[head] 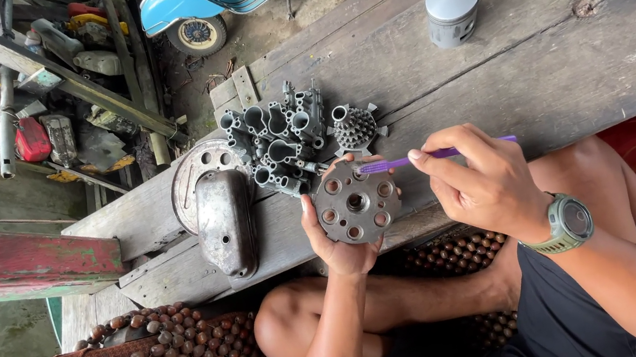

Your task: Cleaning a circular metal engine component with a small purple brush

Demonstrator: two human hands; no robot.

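The left hand [339, 239] is closed around the lower rim of a round grey metal disc with a ring of holes and a central hub [356, 202], holding it face up just above the near edge of the weathered grey wooden desk [536, 39]. The right hand [478, 182] pinches a thin purple plastic brush handle [443, 153], whose tip lies at the disc's upper rim. To clean well here, it seems best to keep the disc steady against the palm, work the tip with short strokes hole by hole, and turn the disc a little with the thumb instead of stretching the wrist. The left forearm rises from below with the wrist bent back and the fingers wrapped behind the part; the right arm comes in from the right, wrist slightly cocked, with a green wristwatch [566, 221] on it. Just beyond the disc on the desk lie a grey cast part with many tube openings [274, 147], a small spiked star-shaped piece [355, 127], a dull rounded metal cover [223, 220] and, well apart, a grey piston [452, 8].
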